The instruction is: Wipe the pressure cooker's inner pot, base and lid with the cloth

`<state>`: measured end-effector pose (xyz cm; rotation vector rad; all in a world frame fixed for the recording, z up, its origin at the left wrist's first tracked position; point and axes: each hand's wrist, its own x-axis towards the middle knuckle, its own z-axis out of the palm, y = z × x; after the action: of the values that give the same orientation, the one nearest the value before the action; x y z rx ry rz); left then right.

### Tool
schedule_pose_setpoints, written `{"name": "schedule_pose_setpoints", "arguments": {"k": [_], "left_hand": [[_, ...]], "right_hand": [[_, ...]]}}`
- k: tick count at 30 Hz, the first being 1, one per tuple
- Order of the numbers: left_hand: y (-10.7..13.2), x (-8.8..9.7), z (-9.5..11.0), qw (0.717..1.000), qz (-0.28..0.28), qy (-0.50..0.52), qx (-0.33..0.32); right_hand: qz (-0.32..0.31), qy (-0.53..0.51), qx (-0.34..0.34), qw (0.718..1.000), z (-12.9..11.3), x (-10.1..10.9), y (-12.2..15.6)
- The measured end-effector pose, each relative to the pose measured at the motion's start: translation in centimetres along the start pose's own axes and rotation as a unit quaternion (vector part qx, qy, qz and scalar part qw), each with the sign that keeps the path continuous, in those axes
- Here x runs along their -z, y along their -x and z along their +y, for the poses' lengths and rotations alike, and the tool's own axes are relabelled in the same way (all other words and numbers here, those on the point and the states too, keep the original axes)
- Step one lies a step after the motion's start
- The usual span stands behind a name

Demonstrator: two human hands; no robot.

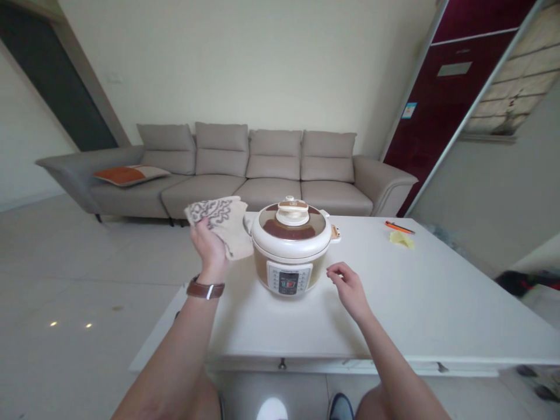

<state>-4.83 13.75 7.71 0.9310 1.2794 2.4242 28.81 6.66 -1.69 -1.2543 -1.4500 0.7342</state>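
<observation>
A cream and brown electric pressure cooker (290,248) stands on the white table (420,303), lid on, control panel facing me. My left hand (210,248), with a brown watch on the wrist, is raised beside the cooker's left side and is closed on a beige cloth with a dark pattern (223,220). The cloth hangs next to the cooker's lid. My right hand (347,286) rests low on the table just right of the cooker's base, fingers loosely curled and apart, holding nothing.
An orange-handled tool (399,227) and a small yellow cloth (402,238) lie at the table's far right. A grey sofa (245,175) with an orange cushion stands behind the table. A dark red cabinet (441,99) is at the right.
</observation>
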Motion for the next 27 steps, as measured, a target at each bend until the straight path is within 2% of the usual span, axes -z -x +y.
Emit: {"name": "schedule_pose_setpoints", "arguments": {"k": [2, 4, 8, 9, 11, 13, 16, 19, 21, 27], "left_hand": [[0.4, 1.0, 0.0, 0.999, 0.029, -0.014, -0.008], [2.6, 1.9, 0.0, 0.999, 0.013, -0.028, -0.026], [9.9, 3.3, -1.2, 0.987, -0.135, -0.084, 0.006], [11.6, 3.6, -1.7, 0.983, -0.159, -0.086, 0.024], [13.9, 4.0, -3.0, 0.981, -0.168, -0.082, 0.047], [14.7, 4.4, -4.4, 0.985, -0.143, -0.061, 0.07], [14.2, 4.7, -6.8, 0.986, -0.093, -0.028, 0.137], [13.8, 4.9, -8.1, 0.977, -0.086, -0.01, 0.193], [14.2, 5.0, -7.9, 0.977, -0.088, -0.01, 0.193], [17.8, 5.8, -5.0, 0.984, -0.124, -0.043, 0.119]], "right_hand": [[0.0, 0.002, 0.002, 1.0, 0.0, 0.2, 0.2], [-0.002, 0.007, 0.006, 1.0, 0.0, 0.3, 0.3], [-0.007, 0.014, 0.01, 1.0, -0.1, 0.1, 0.5], [-0.007, 0.015, 0.01, 1.0, -0.1, -0.1, 0.5], [-0.007, 0.016, 0.011, 1.0, -0.3, -0.5, 0.6], [-0.007, 0.016, 0.012, 1.0, -0.5, -0.9, 0.6], [-0.007, 0.02, 0.015, 1.0, -0.6, -1.5, 0.6], [-0.01, 0.032, 0.018, 0.999, -0.6, -1.9, 0.6], [-0.016, 0.041, 0.02, 0.999, -0.6, -2.0, 0.5], [-0.027, 0.052, 0.032, 0.998, -0.6, -1.9, 0.5]]}}
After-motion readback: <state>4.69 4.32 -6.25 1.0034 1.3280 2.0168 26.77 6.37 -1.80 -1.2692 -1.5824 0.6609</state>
